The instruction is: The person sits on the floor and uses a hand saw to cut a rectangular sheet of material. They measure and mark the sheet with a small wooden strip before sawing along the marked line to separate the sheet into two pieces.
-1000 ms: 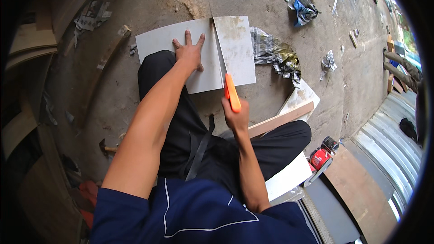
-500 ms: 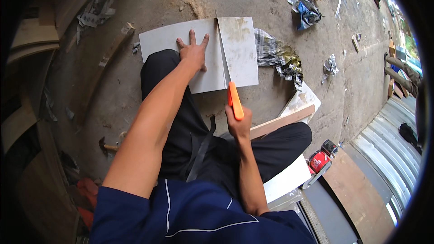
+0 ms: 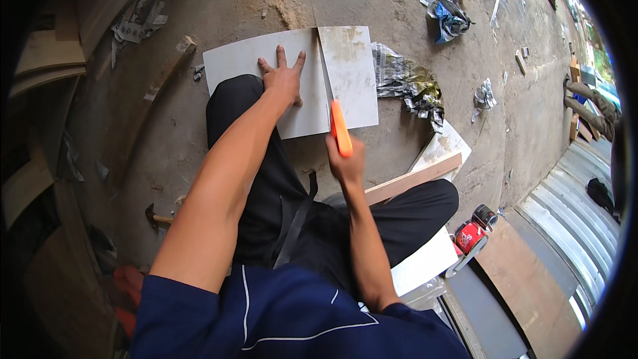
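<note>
A white board [image 3: 239, 54] lies in front of me, partly under my left knee, with brown smudges on its right part. My left hand [image 3: 282, 83] presses flat on it, fingers spread. My right hand [image 3: 347, 159] is wrapped round the orange handle of a hand saw [image 3: 341, 130]. The saw's thin blade runs away from me along a lengthwise line in the board, left of the smudged part. Its tip shows just past the board's far edge.
Crumpled newspaper [image 3: 405, 76] touches the board's right side. A wooden strip [image 3: 412, 178] lies by my right knee. On the left are a hammer [image 3: 154, 217] and a long timber [image 3: 159, 80]. A red can [image 3: 469, 238] stands at the right. Sawdust [image 3: 286, 6] covers the floor beyond the board.
My right hand has pushed the saw forward, away from me, so the handle now overlaps the board's near edge. My left hand stays in place on the board.
</note>
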`<act>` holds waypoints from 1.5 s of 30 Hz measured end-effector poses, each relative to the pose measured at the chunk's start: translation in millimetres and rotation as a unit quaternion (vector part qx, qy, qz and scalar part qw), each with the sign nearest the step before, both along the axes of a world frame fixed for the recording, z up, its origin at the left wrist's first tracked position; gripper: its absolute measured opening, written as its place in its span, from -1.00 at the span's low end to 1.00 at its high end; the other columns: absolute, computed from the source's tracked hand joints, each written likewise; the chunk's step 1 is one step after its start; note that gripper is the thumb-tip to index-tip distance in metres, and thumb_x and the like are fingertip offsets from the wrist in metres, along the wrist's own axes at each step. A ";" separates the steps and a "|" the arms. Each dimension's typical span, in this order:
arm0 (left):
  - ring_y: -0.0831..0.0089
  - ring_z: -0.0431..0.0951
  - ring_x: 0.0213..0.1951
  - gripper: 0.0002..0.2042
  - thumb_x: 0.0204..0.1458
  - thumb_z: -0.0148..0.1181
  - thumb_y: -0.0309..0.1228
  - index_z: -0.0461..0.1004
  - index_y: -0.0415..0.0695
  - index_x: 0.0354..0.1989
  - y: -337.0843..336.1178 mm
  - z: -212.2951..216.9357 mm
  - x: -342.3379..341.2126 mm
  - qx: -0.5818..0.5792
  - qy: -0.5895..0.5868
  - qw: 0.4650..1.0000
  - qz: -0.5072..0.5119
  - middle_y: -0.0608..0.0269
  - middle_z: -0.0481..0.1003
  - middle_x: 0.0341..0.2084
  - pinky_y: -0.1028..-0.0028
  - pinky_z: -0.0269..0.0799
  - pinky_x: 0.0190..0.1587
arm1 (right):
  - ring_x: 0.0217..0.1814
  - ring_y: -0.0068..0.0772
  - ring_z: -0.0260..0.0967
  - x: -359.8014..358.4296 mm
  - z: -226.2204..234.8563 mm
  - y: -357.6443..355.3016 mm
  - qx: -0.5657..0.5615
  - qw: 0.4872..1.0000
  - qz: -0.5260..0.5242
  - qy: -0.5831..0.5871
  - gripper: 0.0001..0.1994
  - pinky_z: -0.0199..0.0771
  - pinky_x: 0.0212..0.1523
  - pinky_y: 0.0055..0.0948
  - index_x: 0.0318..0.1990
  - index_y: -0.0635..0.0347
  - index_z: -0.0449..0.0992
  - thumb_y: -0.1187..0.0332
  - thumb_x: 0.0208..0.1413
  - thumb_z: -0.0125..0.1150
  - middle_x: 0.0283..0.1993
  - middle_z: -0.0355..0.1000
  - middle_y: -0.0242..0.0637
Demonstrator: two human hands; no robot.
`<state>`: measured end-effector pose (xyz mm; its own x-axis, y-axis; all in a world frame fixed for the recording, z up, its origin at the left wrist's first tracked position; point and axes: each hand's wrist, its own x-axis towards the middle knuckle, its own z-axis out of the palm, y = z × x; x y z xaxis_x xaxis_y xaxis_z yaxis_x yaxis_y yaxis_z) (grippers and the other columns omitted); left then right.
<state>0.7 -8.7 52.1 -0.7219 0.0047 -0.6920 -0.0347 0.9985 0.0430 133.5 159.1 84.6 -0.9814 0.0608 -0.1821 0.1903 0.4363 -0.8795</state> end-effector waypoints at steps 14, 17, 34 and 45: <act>-0.44 -0.04 0.30 0.26 -0.49 0.57 -0.08 -0.26 0.36 0.43 2.9 -9.9 -2.6 -0.007 0.029 0.999 -0.026 -0.22 -0.28 0.40 -0.15 -0.07 0.32 | -0.74 -0.26 0.16 -11.9 -8.6 1.6 -0.007 1.000 -0.012 -0.005 -0.75 0.18 -0.62 -0.28 -0.64 0.35 0.36 0.40 -0.04 0.19 -0.74 0.22 -0.06; -0.47 -0.05 0.30 0.26 -0.48 0.58 -0.09 -0.25 0.39 0.43 9.9 -11.4 -5.3 0.006 0.035 0.999 -0.034 -0.18 -0.29 0.40 -0.13 -0.05 0.32 | -0.73 -0.42 0.15 -89.8 -23.3 -16.8 -0.030 0.998 -0.047 -0.016 -0.71 0.19 -0.63 -0.29 -0.64 0.39 0.36 0.33 -0.04 0.18 -0.74 0.25 -0.04; -0.49 -0.08 0.30 0.27 -0.47 0.58 -0.09 -0.27 0.33 0.44 2.6 -8.1 -4.8 0.012 0.011 1.000 -0.009 -0.25 -0.28 0.39 -0.16 -0.07 0.32 | -0.70 -0.39 0.21 -21.3 -20.8 -3.2 -0.017 0.999 -0.026 -0.008 -0.76 0.21 -0.60 -0.29 -0.62 0.36 0.36 0.39 -0.05 0.19 -0.72 0.27 -0.09; -0.48 -0.07 0.30 0.28 -0.50 0.59 -0.09 -0.26 0.34 0.43 8.9 -8.8 -6.1 0.009 0.023 0.999 -0.024 -0.24 -0.29 0.39 -0.14 -0.06 0.33 | -0.74 -0.30 0.23 -81.8 -23.8 -17.9 -0.005 0.999 -0.038 -0.025 -0.72 0.23 -0.61 -0.30 -0.63 0.37 0.37 0.34 -0.05 0.20 -0.72 0.28 -0.04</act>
<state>-5.5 0.2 43.3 -0.7514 0.0533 -0.6577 0.0165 0.9979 0.0620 51.7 141.1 60.9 -0.9639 0.1325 -0.2309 0.2654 0.4098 -0.8727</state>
